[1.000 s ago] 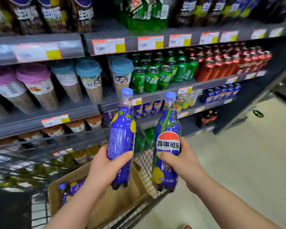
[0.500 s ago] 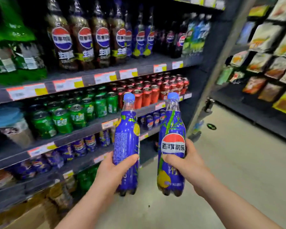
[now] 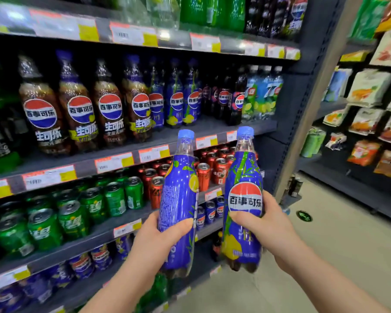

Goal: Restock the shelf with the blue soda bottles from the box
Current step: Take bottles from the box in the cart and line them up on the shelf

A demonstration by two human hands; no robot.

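left bottle (image 3: 178,195): centre frame, upright; left hand (image 3: 154,242) wraps its lower half, thumb across the front.
right bottle (image 3: 244,172): just beside it; right hand (image 3: 266,229) grips below the logo.
why upright: likely ready to stand straight on the shelf (image 3: 212,131).
target: matching blue bottles (image 3: 181,102), upper centre, bare space in front.

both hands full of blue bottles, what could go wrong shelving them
1. The left hand grips the left bottle and the right hand the right bottle, so no hand is free to steady the shelved blue bottles; a nudge could topple them or the brown cola bottles beside them.
2. The left bottle shows its printed back, so it may end up shelved logo inward.
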